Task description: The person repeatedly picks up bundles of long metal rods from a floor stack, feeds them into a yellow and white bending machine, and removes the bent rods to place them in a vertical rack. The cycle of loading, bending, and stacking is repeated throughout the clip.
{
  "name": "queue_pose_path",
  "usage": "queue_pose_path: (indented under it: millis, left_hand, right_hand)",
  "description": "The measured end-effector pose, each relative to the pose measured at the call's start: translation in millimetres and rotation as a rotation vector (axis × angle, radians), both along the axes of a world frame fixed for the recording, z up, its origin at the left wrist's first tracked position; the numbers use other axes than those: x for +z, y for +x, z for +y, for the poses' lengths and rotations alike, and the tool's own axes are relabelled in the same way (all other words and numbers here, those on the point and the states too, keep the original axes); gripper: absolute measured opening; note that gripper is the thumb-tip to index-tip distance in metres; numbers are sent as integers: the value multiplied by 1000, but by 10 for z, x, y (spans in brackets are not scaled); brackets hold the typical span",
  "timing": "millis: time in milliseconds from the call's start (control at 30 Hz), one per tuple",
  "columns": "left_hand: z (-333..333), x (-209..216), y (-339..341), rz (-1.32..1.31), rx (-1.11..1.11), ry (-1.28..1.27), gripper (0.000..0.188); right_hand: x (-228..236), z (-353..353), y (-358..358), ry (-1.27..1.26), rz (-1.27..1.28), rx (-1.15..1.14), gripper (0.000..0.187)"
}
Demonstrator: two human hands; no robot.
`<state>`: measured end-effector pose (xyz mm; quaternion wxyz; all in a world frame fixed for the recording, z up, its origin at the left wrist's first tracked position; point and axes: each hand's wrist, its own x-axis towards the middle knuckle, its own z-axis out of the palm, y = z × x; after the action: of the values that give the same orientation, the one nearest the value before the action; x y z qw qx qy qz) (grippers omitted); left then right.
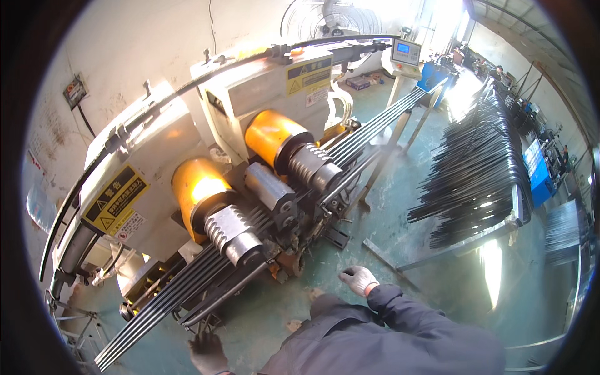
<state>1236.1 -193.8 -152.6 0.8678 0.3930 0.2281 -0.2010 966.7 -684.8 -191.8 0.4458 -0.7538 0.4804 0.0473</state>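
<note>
My right hand (358, 279), in a pale work glove, hangs in front of my body over the green floor with its fingers curled in. Nothing shows in it, and it touches nothing. Low on the left, my left hand (209, 355) is gloved and mostly in shade. Its fingers reach forward, apparently apart, just short of the round guide bar (225, 292) along the machine's front. Close by, several parallel metal rods (165, 306) run through the machine, under two ribbed steel rollers (234, 236) with orange housings (199, 187). Between these sits a smooth steel block (270, 187).
A rack (462, 240) piled with long dark rods stands to the right. The rods through the machine continue toward a control box (405, 55) on a stand at the far end. A steel floor bar (390, 265) lies near my right hand. A large fan (331, 22) stands behind.
</note>
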Motion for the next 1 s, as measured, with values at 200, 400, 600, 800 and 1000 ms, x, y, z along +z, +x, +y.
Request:
queue_pose_path:
  millis: [200,400,600,800,1000]
  left_hand:
    - [63,680,348,-257,175,42,37]
    - [46,1128,403,-436,258,86,52]
    - [-140,1561,496,-409,329,356,63]
    - [-250,2618,815,-960,317,405,63]
    - [-785,3598,1167,-948,437,566,42]
  right_hand:
    - [671,-58,816,-1,-473,-53,43]
    - [1240,-43,1307,29,-742,-215,42]
    - [1373,-93,1564,107,-925,-174,50]
    - [1335,-189,1968,166,-1075,-300,45]
    - [1513,-309,2304,430,-1266,-467,41]
